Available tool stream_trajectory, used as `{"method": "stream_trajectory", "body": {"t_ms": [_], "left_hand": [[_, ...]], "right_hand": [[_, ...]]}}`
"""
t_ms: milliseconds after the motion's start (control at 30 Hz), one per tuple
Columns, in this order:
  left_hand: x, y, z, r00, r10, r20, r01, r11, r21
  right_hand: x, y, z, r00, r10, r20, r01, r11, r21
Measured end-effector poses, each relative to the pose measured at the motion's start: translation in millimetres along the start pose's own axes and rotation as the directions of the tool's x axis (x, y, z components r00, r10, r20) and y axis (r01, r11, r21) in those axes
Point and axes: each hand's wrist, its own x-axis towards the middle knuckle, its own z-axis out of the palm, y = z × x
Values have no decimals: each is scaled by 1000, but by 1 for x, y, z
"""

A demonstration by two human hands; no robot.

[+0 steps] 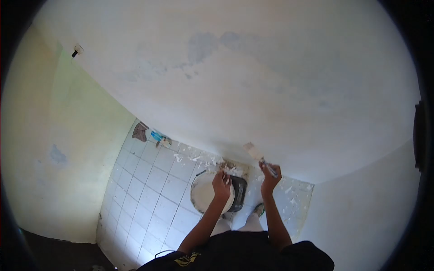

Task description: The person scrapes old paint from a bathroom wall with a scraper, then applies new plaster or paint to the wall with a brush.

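My right hand [270, 177] is closed around the striped handle of a putty knife [254, 152]. Its flat, pale-smeared end points up and left, close to the wall [289, 108]; contact with the wall cannot be made out. Above the right rim of a bucket [202, 194] holding off-white material, my left hand [221, 184] has its fingers curled together. Something small and pale may be between them, but it is too small to name. A black container [238, 192] stands against the bucket's right side, partly hidden by my left hand.
White scraps [194, 158] litter the tiled floor [165, 198] along the wall base. In the corner lie a brown cloth [140, 132] and a blue item [156, 136]. My shoe [259, 209] is near the container. A wall socket [78, 49] holds a black plug.
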Motion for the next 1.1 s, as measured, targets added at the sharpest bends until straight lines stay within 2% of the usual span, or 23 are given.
{"method": "stream_trajectory", "body": {"t_ms": [67, 100, 200, 233, 300, 367, 500, 633, 700, 733, 833, 933, 1067, 1100], "left_hand": [[-8, 21, 11, 998, 19, -65, -16, 999, 43], [-6, 30, 8, 999, 20, -44, -18, 999, 38], [-7, 54, -1, 1000, 13, 24, -14, 997, 71], [-7, 64, -6, 999, 8, 44, -10, 999, 53], [-2, 84, -27, 997, -5, 76, 1, 999, 43], [1, 101, -48, 993, -65, 99, 65, 998, 3], [2, 143, -94, 993, -72, 94, 75, 997, -34], [16, 169, -156, 993, -111, 24, 113, 992, -64], [21, 178, -182, 985, -165, -46, 162, 984, -78], [21, 182, -190, 982, -170, -79, 163, 982, -92], [20, 193, -198, 986, -156, -55, 151, 984, -95], [31, 190, -197, 980, -201, -11, 198, 973, -117], [19, 171, -168, 969, -199, 145, 208, 977, -46], [5, 160, -154, 934, -239, 266, 227, 971, 73]], "right_hand": [[-5, -19, 19, 999, 40, -1, -40, 999, -1], [-8, -23, 23, 999, 41, -8, -41, 999, -14], [-21, -32, 43, 976, 219, -8, -216, 969, 116], [-28, -30, 49, 978, 208, -14, -205, 972, 113], [-47, -21, 62, 962, 272, -28, -256, 930, 264], [-70, -12, 72, 948, 316, -47, -289, 911, 295], [-119, 20, 88, 897, 435, -78, -380, 850, 365], [-174, 56, 85, 855, 512, -84, -469, 831, 298], [-201, 73, 72, 847, 525, -82, -503, 841, 198], [-214, 77, 67, 841, 532, -96, -509, 839, 191], [-239, 78, 59, 843, 525, -116, -502, 846, 180], [-239, 74, 48, 849, 511, -133, -459, 839, 293], [-218, 49, 49, 922, 362, -139, -303, 897, 323], [-214, 38, 51, 919, 344, -192, -277, 911, 305]]}}
